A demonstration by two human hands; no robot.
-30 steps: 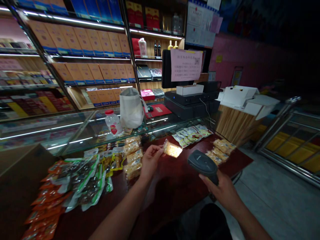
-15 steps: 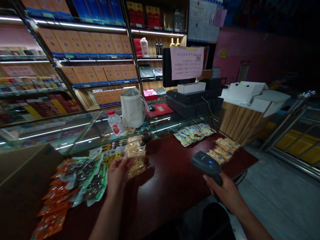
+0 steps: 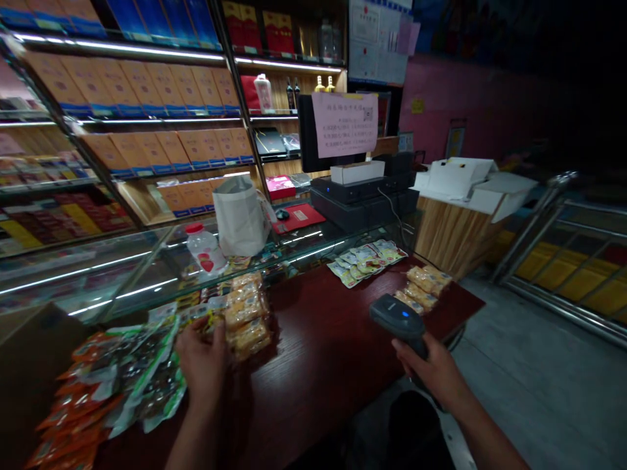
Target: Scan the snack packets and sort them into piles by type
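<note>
My right hand (image 3: pixel 434 369) is wrapped round the handle of a dark barcode scanner (image 3: pixel 398 316). A blue light glows on its top, and its head points left over the table. My left hand (image 3: pixel 203 356) reaches down to small yellow packets (image 3: pixel 211 320), thumb and fingers apart; its fingertips are partly hidden among them. Just right of it lies a row of clear-wrapped golden snack packs (image 3: pixel 249 336). To its left, green-and-clear pouches (image 3: pixel 154 391) overlap a row of orange packets (image 3: pixel 73 418).
A cardboard box (image 3: pixel 34 359) stands at the left. Behind the table is a glass counter (image 3: pixel 147 254) with a red-capped bottle (image 3: pixel 206 248), a white bag (image 3: pixel 240 219) and a monitor (image 3: pixel 307 137). Flat pouches (image 3: pixel 367 261) and more golden packs (image 3: pixel 421 287) lie at the table's right.
My left hand has moved left, off the golden snack packs and onto the yellow packets. The golden packs now lie in the row. The view has shifted to the right; the scanner stays in my right hand.
</note>
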